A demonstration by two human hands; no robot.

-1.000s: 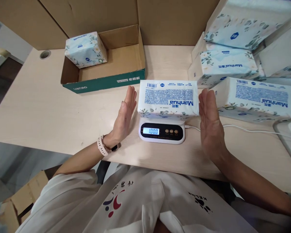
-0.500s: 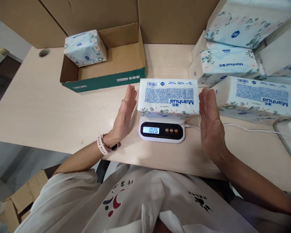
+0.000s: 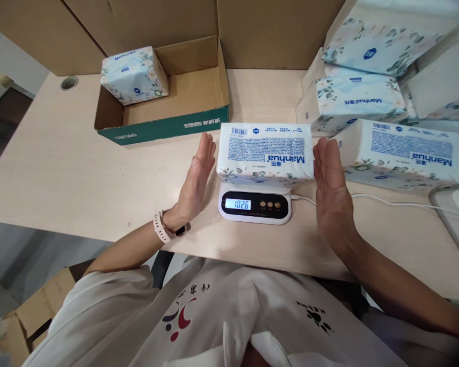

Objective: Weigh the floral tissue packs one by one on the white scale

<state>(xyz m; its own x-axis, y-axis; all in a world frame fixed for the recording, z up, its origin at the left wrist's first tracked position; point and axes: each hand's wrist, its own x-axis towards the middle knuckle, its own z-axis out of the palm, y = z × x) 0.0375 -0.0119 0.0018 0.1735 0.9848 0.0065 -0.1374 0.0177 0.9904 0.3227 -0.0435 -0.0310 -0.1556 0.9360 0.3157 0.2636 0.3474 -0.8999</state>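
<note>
A white and blue tissue pack (image 3: pixel 265 152) printed "Manhua" rests on a small white digital scale (image 3: pixel 255 220), hiding its platform. The lit display reads 102.6. My left hand (image 3: pixel 194 184), with a pale pink watch strap at the wrist, is held upright to the left of the pack, a small gap between them. On the other side my right hand (image 3: pixel 333 196) stands palm inward, very close to the pack's right end; whether it touches I cannot tell. Both hands have their fingers stretched out and hold nothing.
At the back left an open green cardboard box (image 3: pixel 164 125) contains one tissue pack (image 3: pixel 135 76). Several more packs (image 3: pixel 361 99) are piled at the right. A white cable (image 3: pixel 398 202) runs right from the scale. Brown cardboard panels (image 3: pixel 271 33) border the desk's back.
</note>
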